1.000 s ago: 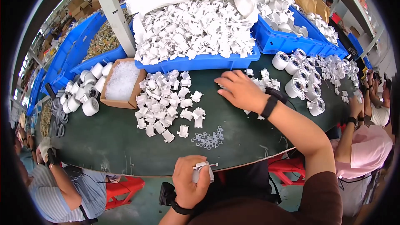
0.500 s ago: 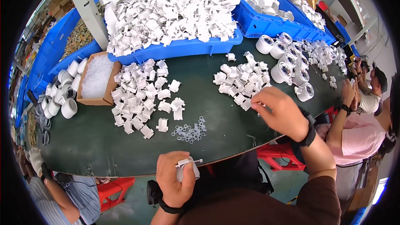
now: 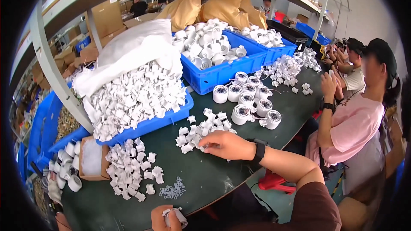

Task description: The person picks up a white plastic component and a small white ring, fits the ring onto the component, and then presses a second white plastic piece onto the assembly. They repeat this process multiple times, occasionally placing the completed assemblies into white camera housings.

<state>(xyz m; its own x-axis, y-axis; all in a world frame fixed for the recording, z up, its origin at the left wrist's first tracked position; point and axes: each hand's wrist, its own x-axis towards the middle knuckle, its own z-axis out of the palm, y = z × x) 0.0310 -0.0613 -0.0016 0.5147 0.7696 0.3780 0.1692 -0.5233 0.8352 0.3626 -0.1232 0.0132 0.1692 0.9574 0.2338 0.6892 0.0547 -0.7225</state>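
At the bottom edge, my left hand (image 3: 162,218) is wrapped around a white rounded plastic part (image 3: 180,218), which the fingers partly cover. My right hand (image 3: 227,145) reaches across the table to the near edge of a pile of small white plastic clips (image 3: 207,124). Its fingers are loosely curled, with a gap between thumb and forefinger, and I see nothing between them. A second pile of white clips (image 3: 126,169) lies to the left. Beside it, closer to my left hand, small translucent rings (image 3: 173,189) are scattered on the dark green table (image 3: 197,184).
A blue bin (image 3: 177,115) heaped with white clips stands behind the piles. Another blue bin (image 3: 214,77) holds white cups. White round housings (image 3: 242,113) stand beyond my right hand. A cardboard box (image 3: 102,162) sits at left. A co-worker in pink (image 3: 351,124) sits at right.
The view has swung up and rightward, so the table sits lower and further left in it. My right hand stays by the clip pile; my left still grips the white part.
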